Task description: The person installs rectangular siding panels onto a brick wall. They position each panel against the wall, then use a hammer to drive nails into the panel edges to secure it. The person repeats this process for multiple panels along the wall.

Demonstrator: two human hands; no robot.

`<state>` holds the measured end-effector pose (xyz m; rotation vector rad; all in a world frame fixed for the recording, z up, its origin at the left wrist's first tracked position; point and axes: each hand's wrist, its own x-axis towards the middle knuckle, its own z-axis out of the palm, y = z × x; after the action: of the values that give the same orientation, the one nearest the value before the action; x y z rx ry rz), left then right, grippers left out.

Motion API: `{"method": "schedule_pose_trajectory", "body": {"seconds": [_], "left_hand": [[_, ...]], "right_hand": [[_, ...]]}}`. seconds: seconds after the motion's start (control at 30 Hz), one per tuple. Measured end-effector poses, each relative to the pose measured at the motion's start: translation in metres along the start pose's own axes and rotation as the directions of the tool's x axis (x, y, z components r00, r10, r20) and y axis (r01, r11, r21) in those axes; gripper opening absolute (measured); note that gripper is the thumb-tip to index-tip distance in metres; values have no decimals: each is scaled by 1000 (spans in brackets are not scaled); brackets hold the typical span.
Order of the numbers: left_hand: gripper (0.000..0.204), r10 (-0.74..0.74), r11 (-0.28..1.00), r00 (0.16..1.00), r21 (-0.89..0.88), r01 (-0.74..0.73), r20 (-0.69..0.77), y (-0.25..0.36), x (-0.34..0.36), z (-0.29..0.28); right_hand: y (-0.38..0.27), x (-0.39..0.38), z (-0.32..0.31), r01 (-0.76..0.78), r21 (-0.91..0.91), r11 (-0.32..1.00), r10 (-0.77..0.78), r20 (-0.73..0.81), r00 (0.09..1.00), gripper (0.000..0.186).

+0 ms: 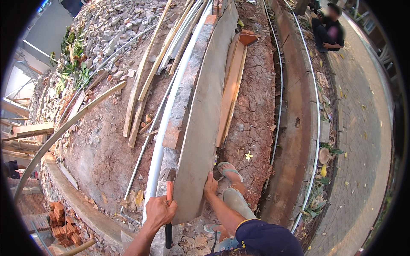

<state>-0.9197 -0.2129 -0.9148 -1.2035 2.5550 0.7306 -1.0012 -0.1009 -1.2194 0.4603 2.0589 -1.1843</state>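
Site: open-air building plot of cracked red earth [252, 106], rubble heap [115, 21] at upper left, paved lane [363, 128] down the right side
Left hand [159, 212]: closed firmly round the handle of a hammer [169, 200]; orange shaft, dark grip end hanging below the fist, head up against the top of the wall
Right hand [210, 186]: fingers curled over the near edge of a grey formwork board [205, 128], holding it against the wall face; how tight the hold is cannot be told
Board position: stands on edge, leaning along the right face of the low brick wall [179, 123], running away from the person
Beside the wall: white pipe [164, 128] lies along its left side, touching the masonry; orange timber plank [232, 85] rests in the trench on the right
Footing: feet in sandals [228, 170] planted in the narrow trench just beside the board
Risk, hand: judged that a glancing hammer blow could reach the right fingers, which sit near the hammer head
Risk, board: judged that the long board may tip into the trench onto the open-toed feet if the one-hand hold slackens
Risk, pipe: a stray strike could crack it
Surroundings: loose planks [141, 81] on the earth left of the wall, stacked bricks [57, 222] at lower left, seated person [328, 32] well apart at upper right
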Motion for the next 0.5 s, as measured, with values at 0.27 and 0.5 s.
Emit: {"method": "schedule_pose_trajectory", "body": {"seconds": [0.27,0.5], "left_hand": [[26,-23,999,980,23,28,-198,18,46,24],[34,-14,997,990,77,26,-143,-17,72,17]], "right_hand": [[-85,35,-7,54,181,982,-123,396,910,77],[-124,17,44,168,10,986,-127,698,704,74]]}}
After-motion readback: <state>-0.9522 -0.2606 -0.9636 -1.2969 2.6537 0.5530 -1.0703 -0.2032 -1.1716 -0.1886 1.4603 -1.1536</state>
